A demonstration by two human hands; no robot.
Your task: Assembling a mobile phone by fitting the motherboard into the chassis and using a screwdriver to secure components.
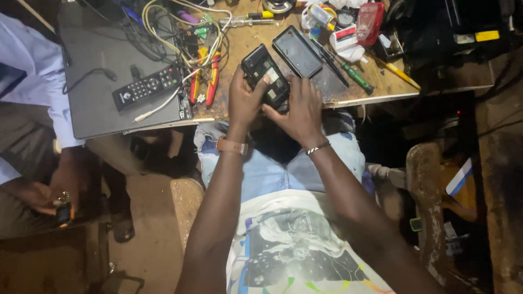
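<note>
Both my hands hold a black mobile phone (265, 76) with its back cover off, just above the front edge of a worn wooden workbench (359, 97). My left hand (243, 100) grips the phone's left side, thumb on the exposed inside. The fingers of my right hand (301, 109) press on its lower right end. A second black phone or back cover (297, 51) lies flat on the bench just beyond. I wear a watch on the left wrist and a bracelet on the right.
A closed grey laptop (98, 76) with a black remote control (147, 87) on it lies at the left. Red-handled pliers (212, 79), tangled cables, screwdrivers (357, 77) and small containers crowd the bench. Another person sits at the left, their hand (57, 188) holding a small object.
</note>
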